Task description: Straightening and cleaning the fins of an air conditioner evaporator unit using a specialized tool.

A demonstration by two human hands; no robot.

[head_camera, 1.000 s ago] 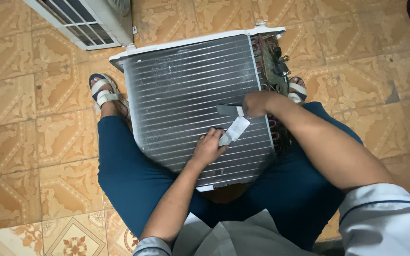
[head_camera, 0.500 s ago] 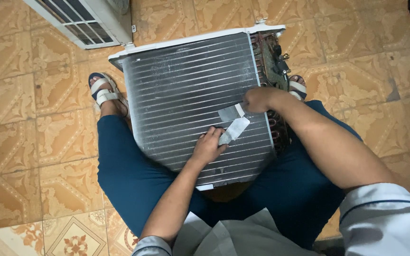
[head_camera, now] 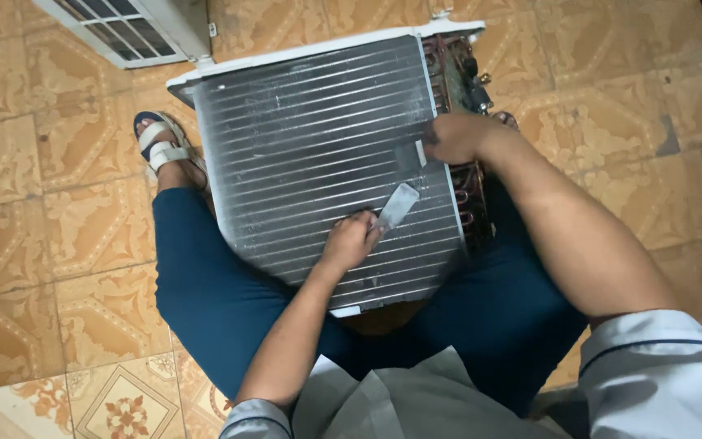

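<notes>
From my remote seat I look straight down on a silver, finned metal air-conditioner coil in a white frame (head_camera: 318,154), which leans across the lap of a seated person in dark teal trousers (head_camera: 205,301), its lower edge on the thighs and its upper edge out toward the floor. My left hand (head_camera: 351,241) rests low on the fin face, fingers curled around the end of a flat grey strip of tape or foil (head_camera: 397,206) that slants up and to the right from the fingertips; the grip looks closed on it, with the strip lying against the fins. My right hand (head_camera: 452,136) sits at the right edge of the coil, clenched over a second small grey piece (head_camera: 410,154) pressed on the fins just beside the frame; I cannot tell how much of that piece the fingers pinch, since the knuckles hide it. The two hands are near one another but apart, the slanted strip between them. Just right of the right hand run the copper tubes and dark fittings (head_camera: 461,69) along the coil's side. A foot in a white strapped sandal (head_camera: 158,142) stands at the coil's left edge on the orange patterned floor tiles (head_camera: 50,203). A white louvred casing (head_camera: 136,28) lies at the top left, well apart from the hands.
</notes>
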